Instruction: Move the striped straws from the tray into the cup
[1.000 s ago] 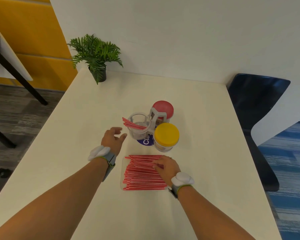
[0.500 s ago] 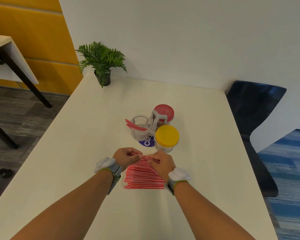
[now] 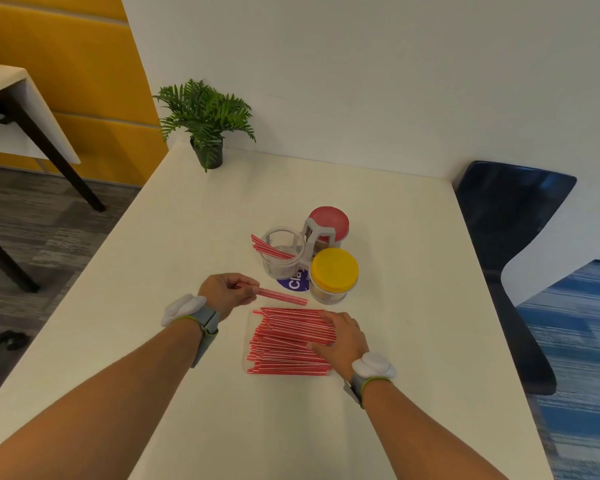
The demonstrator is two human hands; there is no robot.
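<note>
Left hand (image 3: 226,293) pinches straws (image 3: 280,295); right hand (image 3: 343,337) rests on pile (image 3: 284,344).

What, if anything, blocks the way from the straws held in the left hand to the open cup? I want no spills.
Nothing visible does. The left hand pinches a few straws just short of the clear cup, whose open mouth already holds some straws. The yellow-lidded jar stands to the right, off that path.

Three jars (image 3: 334,275), one plant (image 3: 205,119), two hands (image 3: 226,294), many straws (image 3: 288,344)
</note>
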